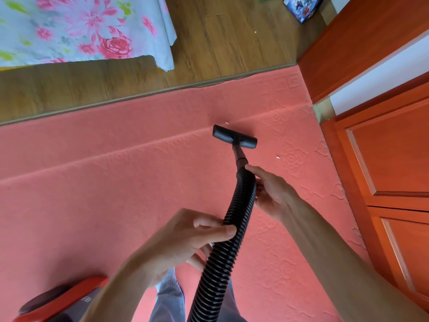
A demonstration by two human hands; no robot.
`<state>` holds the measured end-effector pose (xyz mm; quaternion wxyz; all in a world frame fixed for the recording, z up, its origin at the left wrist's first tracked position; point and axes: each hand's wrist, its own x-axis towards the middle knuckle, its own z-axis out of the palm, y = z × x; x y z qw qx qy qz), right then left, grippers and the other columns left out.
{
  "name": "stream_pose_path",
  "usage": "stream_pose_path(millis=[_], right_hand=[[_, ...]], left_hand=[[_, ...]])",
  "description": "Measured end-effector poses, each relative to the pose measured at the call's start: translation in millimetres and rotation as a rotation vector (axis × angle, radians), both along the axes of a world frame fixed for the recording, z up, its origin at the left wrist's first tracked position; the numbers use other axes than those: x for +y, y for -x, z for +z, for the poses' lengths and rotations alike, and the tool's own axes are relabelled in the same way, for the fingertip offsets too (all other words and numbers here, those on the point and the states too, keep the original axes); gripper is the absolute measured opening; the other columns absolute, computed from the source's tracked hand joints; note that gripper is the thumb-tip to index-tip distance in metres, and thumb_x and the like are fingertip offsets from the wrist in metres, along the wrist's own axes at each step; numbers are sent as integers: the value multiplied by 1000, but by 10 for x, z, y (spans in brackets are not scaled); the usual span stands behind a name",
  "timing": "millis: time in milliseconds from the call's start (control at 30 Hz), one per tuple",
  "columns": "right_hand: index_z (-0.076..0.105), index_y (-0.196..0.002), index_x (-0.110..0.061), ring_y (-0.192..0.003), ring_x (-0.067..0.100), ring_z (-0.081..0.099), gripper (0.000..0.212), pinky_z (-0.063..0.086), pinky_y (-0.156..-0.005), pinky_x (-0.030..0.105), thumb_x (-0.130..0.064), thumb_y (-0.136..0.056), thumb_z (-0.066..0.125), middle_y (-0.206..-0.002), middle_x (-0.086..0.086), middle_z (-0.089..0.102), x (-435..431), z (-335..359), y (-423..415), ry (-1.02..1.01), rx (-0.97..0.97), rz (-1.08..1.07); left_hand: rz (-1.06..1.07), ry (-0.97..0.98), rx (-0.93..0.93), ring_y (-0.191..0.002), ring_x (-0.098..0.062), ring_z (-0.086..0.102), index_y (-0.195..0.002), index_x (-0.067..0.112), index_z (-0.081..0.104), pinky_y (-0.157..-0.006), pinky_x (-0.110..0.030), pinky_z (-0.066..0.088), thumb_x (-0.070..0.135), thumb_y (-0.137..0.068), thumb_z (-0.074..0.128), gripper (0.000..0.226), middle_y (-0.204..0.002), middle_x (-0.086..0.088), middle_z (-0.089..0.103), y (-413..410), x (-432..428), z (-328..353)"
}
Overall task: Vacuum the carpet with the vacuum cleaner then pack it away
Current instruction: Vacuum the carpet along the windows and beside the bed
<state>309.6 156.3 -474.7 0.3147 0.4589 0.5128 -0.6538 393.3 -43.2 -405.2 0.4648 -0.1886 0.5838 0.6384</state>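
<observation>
You hold the ribbed black flexible vacuum hose (pixel 228 231) in both hands, and everything ahead turns on one line: the hose and its short rigid black tube run away from you, up and slightly left, to the flat black T-shaped floor nozzle (pixel 234 136). That nozzle sits on the salmon-red embossed carpet (pixel 92 177), well ahead of your hands, its long axis lying crosswise to the tube.

Your right hand (pixel 271 194) is the nearer one to the nozzle. It grips the smooth cuff where hose meets tube, forefinger stretched along the top. Your left hand (pixel 185 242) is closed around the hose lower down, thumb across the ribs.

A small white scrap (pixel 226 123) lies just beyond the nozzle's left end; another white scrap (pixel 277 157) lies to the right of the tube, near your right forefinger. The red and grey vacuum body (pixel 62 303) rests low at your left.

Steering probably falls to your right hand.
</observation>
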Motion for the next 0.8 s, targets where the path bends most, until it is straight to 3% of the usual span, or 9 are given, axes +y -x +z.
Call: stream_pose_path(millis=[100, 400, 500, 600, 800], right_hand=[[60, -117, 8, -68, 19, 57, 45, 51, -55, 28, -18, -83, 73, -85, 14, 61, -153, -65, 34, 6, -4, 20], [61, -114, 7, -64, 19, 61, 41, 51, -52, 27, -16, -82, 74, -74, 11, 63, -508, -277, 259, -69, 63, 81], [62, -106, 3, -65, 18, 57, 33, 50, -56, 27, -18, -82, 73, -76, 10, 60, -367, -265, 247, -21, 77, 14], [65, -111, 5, -69, 19, 56, 43, 48, -63, 31, -22, -79, 76, -83, 11, 60, -262, -320, 217, 14, 97, -4], [63, -113, 9, -60, 16, 56, 43, 48, -47, 24, -17, -81, 75, -77, 11, 62, -449, -531, 297, -23, 68, 2]], left_hand=[[80, 21, -32, -64, -9, 68, -95, 17, 81, -54, -20, 52, 39, -81, 73, 27, -82, -3, 79, -16, -56, -27], [192, 15, -83, -77, -22, 68, -95, 16, 81, -64, -30, 55, 46, -75, 76, 36, -99, -14, 77, -25, -112, -285], [163, -3, -24, -80, -20, 69, -95, 19, 80, -63, -26, 55, 49, -71, 75, 38, -94, -8, 78, -4, -123, -226], [112, -3, 3, -72, -15, 68, -92, 17, 80, -56, -23, 54, 47, -71, 75, 37, -90, -8, 78, 48, -92, -182], [225, 159, -36, -61, -4, 69, -92, 20, 79, -52, -20, 52, 44, -84, 71, 27, -75, 3, 78, 71, -34, -287]])
